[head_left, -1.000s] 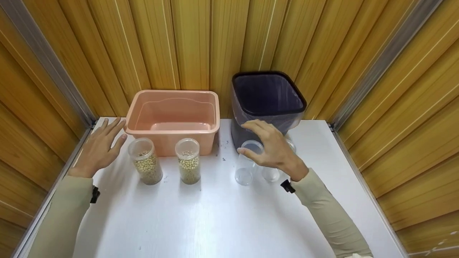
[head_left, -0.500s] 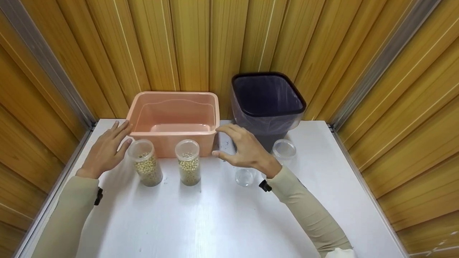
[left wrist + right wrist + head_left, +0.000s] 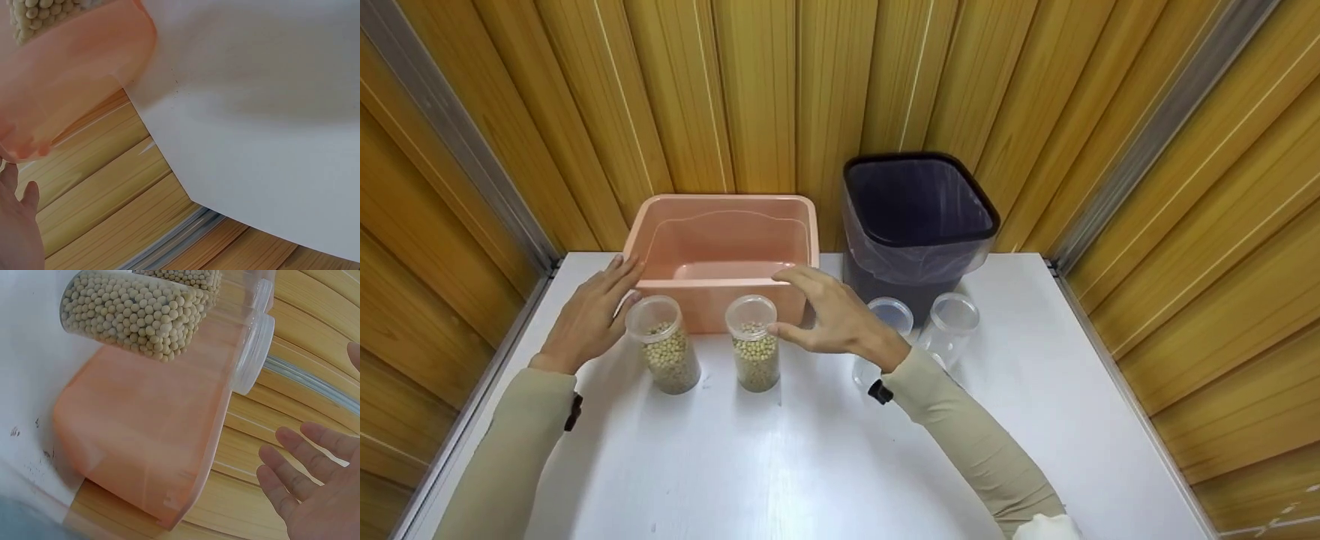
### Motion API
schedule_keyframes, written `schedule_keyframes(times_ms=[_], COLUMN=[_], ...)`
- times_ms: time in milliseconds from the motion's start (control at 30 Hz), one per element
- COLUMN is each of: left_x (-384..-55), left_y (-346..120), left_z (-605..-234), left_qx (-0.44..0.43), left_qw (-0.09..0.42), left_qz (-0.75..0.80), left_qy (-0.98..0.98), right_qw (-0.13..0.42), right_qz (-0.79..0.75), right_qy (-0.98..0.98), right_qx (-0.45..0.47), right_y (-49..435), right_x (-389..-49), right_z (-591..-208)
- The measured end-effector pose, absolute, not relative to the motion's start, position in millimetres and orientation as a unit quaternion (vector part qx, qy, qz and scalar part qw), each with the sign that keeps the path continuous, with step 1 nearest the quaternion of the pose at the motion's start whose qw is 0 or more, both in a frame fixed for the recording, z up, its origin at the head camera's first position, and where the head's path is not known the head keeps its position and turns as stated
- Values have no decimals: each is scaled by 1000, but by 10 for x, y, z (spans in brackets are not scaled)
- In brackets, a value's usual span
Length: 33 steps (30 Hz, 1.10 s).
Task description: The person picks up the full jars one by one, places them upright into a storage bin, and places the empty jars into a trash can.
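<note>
My left hand (image 3: 585, 322) is by the front left corner of a pink plastic basin (image 3: 705, 306), fingers extended, thumb close to the rim of a clear jar (image 3: 669, 360) partly filled with pale round beans. Holding nothing, my right hand (image 3: 836, 321) reaches over the basin's right front corner with its thumb at the rim of a second bean jar (image 3: 756, 361). In the right wrist view the fingers (image 3: 292, 481) are spread beyond that jar's clear rim (image 3: 254, 354). Both bean jars stand upright and uncovered before the basin.
A dark bin (image 3: 922, 241) with a clear liner stands right of the basin. Before it are two empty clear jars, one in full sight (image 3: 955, 315) and one (image 3: 891, 309) partly behind my right forearm. Wood-patterned walls (image 3: 765, 97) enclose the white table (image 3: 720, 465).
My right hand has moved left from over the empty jars to the second bean jar. My left hand has shifted slightly right, closer to the first bean jar.
</note>
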<state>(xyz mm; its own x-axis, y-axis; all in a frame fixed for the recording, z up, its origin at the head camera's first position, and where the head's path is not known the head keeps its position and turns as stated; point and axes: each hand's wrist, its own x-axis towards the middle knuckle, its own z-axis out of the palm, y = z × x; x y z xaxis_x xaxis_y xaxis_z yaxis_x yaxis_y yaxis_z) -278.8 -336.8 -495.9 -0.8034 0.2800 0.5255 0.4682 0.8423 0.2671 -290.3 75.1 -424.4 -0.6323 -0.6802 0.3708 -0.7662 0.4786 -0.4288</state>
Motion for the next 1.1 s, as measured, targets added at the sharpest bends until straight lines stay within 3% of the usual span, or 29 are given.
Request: schedule_keyframes(times_ms=[633,1100], left_x=[-2818,-2814], left_y=[-3345,-3334], left_z=[-4982,-4992], left_qx=[-193,-185], left_qw=[265,266], left_qz=[-193,-192], left_qy=[-925,-926], right_qw=[31,21], right_qz=[348,392], right_qy=[-834,-838], right_qx=[427,379], right_y=[382,247], right_x=[-2971,-3026], right_z=[-4586,-4774])
